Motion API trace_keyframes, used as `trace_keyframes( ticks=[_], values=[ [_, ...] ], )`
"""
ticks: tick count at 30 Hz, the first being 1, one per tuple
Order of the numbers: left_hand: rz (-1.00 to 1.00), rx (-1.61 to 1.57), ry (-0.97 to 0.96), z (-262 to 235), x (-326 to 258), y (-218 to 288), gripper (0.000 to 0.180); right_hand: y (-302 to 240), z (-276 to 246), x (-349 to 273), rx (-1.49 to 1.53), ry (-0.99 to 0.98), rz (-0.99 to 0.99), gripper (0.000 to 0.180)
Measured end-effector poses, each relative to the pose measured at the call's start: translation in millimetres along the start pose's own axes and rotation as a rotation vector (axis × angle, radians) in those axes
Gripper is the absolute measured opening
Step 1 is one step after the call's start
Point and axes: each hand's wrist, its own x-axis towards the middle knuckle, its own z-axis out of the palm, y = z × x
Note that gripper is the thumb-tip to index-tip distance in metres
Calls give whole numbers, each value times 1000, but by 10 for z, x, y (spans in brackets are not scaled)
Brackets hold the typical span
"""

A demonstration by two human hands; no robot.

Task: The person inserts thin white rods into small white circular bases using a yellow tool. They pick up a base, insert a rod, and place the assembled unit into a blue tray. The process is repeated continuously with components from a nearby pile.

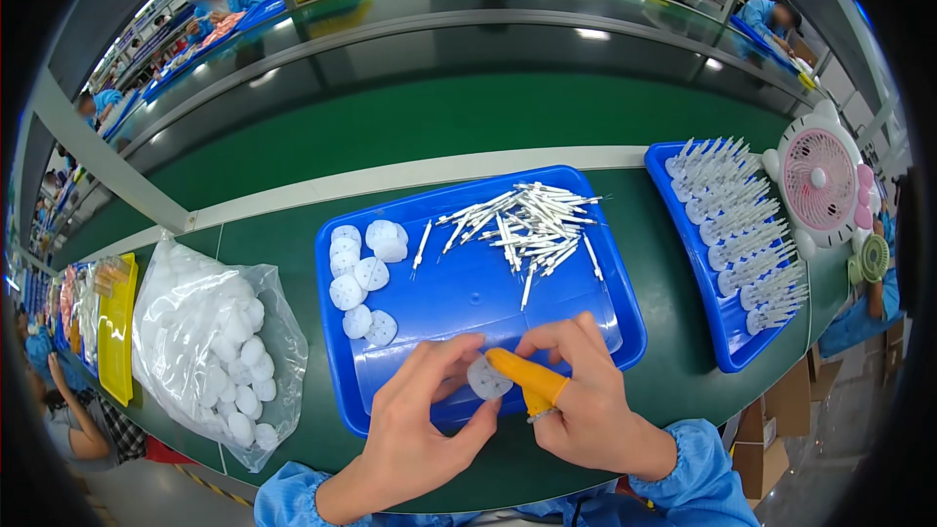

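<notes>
1. While both hands sit over the near edge of the blue tray, I see the left hand and right hand pinching one white disc between them.
2. Disc: small, round, flat, fluffy white pad, partly covered by fingertips. It sits above the tray's front rim, between the two hands.
3. Left hand: thumb and fingers closed on the disc's left side. Right hand: grasping it too, with an orange finger cot on the finger pressing the disc.
4. Count, loose discs on the tray's left part: I make it about eight, some overlapping, so not exact.
5. White sticks piled at the tray's far right: too many and too tangled to count.
6. One clear bag of white discs left of the tray; count not readable.
7. Second blue tray to the right, rows of white sticks. One pink fan beyond it.
</notes>
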Motion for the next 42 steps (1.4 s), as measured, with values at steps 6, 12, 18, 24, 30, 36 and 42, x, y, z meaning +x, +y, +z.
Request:
trace_keyframes(
  ticks=[6, 12, 18, 24, 30, 36, 42],
  values=[
    [-41, -29, 4, -13, 5, -19, 61, -30, -31, 11, 26, -1, -20, 43],
    [-57, -22, 8, -19, 9, -5, 62, -25, -6, 7, 41, -17, -28, 47],
    [-69, -23, -1, -29, 6, -17, 63, -38, -31, -15, 50, -18, -5, 48],
    [-73, 2, -38, -29, 14, 16, 66, -58, 28, -6, 23, -69, -33, 48],
    [-82, -1, -21, -25, 2, 8, 66, -72, -3, -25, 63, -39, 2, 47],
    [-92, -27, -15, -50, 10, -19, 67, -67, -63, -52, 95, -37, 54, 43],
    [-170, -370, -64, -59, -1, -26, 67, -8, -117, -83, 255, -109, 291, 32]
  ],
)
